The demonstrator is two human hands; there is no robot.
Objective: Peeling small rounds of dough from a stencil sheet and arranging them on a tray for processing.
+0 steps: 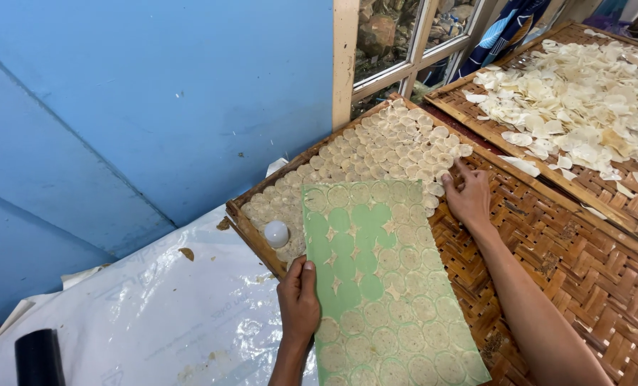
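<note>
The left hand pinches the near-left edge of the green sheet, thumb on top, keeping it flat over the woven bamboo tray. Pale dough discs cover the sheet's near end; its middle shows bare green circles. Beyond the sheet, the right hand sets its fingertips on the overlapping discs laid out on the tray, seemingly placing one, though I cannot tell if it grips any. A small white ball sits left of the sheet.

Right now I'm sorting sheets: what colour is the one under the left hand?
Light green sheet, dotted with pale dough rounds; left hand grips its edge. Head view.
</note>
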